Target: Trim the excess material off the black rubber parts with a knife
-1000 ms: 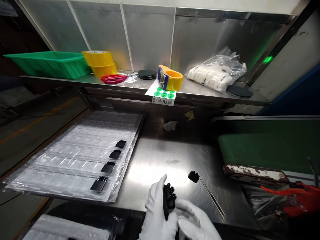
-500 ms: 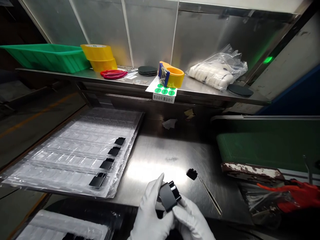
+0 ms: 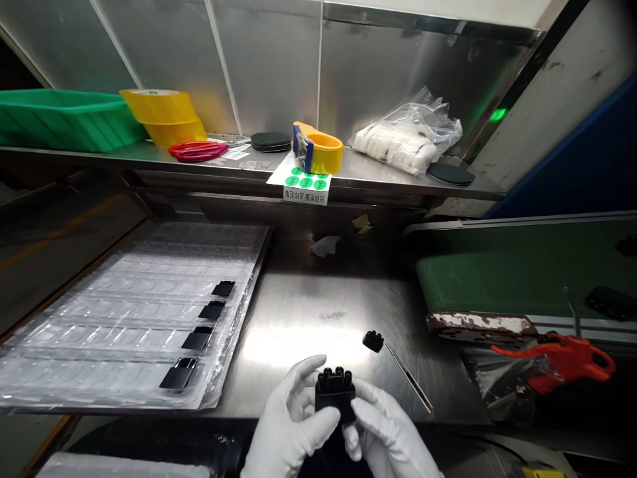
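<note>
A black plastic part (image 3: 335,397) with several short round prongs along its top is held between my gloved hands at the table's front edge. My left hand (image 3: 296,421) grips its left side, the thumb across its front. Around its right side are the fingers of my right hand (image 3: 385,428). A similar small black part (image 3: 373,340) lies on the metal table (image 3: 318,299), touching the tip of metal tweezers (image 3: 411,380). To the left, a clear plastic tray (image 3: 119,312) carries several black parts (image 3: 198,338) in its right-hand column.
A shelf (image 3: 239,171) behind holds a green bin (image 3: 74,119), yellow tape rolls (image 3: 169,116), red-handled scissors (image 3: 199,151), a tape dispenser (image 3: 323,151) and a bag of white items (image 3: 408,139). At right are a green conveyor (image 3: 522,265) with dark objects and a red air gun (image 3: 567,365).
The held part has turned so its prongs point up. The view has shifted, moving most of the scene left. Dark objects now show on the conveyor at the right.
</note>
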A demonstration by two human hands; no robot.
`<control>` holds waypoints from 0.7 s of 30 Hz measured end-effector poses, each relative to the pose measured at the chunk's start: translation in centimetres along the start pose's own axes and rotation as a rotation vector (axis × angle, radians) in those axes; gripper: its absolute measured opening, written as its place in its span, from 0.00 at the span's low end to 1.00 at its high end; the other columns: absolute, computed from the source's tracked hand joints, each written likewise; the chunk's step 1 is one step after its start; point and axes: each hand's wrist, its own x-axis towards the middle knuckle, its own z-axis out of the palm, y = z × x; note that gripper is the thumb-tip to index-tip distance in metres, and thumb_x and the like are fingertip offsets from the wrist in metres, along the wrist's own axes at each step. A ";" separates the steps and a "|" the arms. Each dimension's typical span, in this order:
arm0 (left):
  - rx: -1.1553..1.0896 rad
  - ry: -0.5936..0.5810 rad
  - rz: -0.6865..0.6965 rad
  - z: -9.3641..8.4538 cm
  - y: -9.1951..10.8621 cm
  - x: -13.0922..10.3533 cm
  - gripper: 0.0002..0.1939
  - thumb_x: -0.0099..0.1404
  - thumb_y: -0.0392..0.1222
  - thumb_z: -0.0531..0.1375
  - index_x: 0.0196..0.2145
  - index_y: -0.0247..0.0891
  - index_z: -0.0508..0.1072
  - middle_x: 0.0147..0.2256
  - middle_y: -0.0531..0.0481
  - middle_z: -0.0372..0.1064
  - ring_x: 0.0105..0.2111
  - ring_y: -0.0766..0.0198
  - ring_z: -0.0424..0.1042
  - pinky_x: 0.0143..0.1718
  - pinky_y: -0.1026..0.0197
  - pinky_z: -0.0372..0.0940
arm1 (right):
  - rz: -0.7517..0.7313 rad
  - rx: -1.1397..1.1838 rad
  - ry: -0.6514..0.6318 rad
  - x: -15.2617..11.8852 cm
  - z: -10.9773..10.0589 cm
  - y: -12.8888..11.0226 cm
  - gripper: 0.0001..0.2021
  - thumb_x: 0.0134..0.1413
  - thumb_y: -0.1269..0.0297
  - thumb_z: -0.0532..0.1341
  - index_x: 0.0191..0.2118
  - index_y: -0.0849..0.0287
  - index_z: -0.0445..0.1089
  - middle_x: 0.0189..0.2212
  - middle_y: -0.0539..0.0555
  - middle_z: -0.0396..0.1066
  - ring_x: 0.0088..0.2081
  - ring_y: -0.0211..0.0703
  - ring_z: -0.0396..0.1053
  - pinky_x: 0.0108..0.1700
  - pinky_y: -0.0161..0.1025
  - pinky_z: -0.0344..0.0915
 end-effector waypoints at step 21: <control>-0.206 -0.188 -0.041 -0.4 -1.6 1.0 0.40 0.46 0.32 0.70 0.56 0.38 0.63 0.45 0.43 0.73 0.46 0.53 0.72 0.45 0.57 0.65 | -0.442 -0.796 0.211 -0.7 -1.7 0.4 0.32 0.43 0.73 0.67 0.55 0.37 0.68 0.28 0.45 0.70 0.24 0.32 0.60 0.27 0.33 0.61</control>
